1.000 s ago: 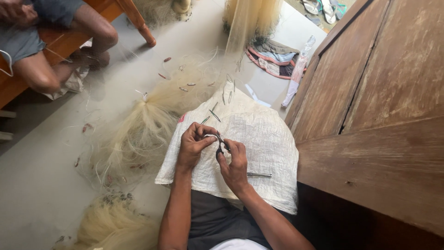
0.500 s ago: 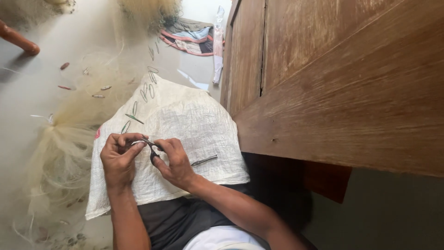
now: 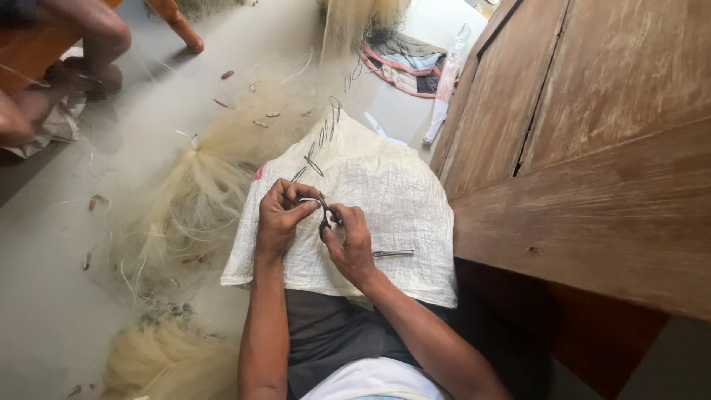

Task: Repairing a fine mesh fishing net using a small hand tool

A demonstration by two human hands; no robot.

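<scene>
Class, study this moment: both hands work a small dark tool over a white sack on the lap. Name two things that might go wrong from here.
1. The small dark tool sits pinched close between the left hand and right hand; a slip might nick a finger.
2. The thin metal piece lying loose on the white sack may slide off into the pale netting.

A white woven sack (image 3: 385, 200) with a fine grid weave lies beside the brown grained wooden door (image 3: 592, 148), with pale cream fishing net (image 3: 200, 200) on the grey floor (image 3: 44, 311) left of it and red-striped folded cloth (image 3: 404, 63) beyond.
</scene>
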